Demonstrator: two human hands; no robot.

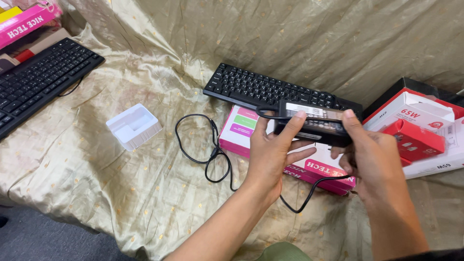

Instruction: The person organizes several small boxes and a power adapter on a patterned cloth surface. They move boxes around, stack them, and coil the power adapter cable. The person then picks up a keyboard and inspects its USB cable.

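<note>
Both hands hold a black rectangular power adapter (316, 123) with a white label on top, lifted above a pink and white box (240, 130). My left hand (273, 152) grips its left end, thumb on top. My right hand (369, 154) grips its right end, fingers curled under. A thin black cable (208, 154) runs from the adapter, loops on the cloth to the left and hangs below my hands.
A black keyboard (261, 89) lies behind the pink box. Another black keyboard (41, 77) sits at far left beside pink boxes (26, 19). A white plastic tray insert (134, 126) rests on the gold cloth (96, 193). Red and white boxes (420, 130) stand at right.
</note>
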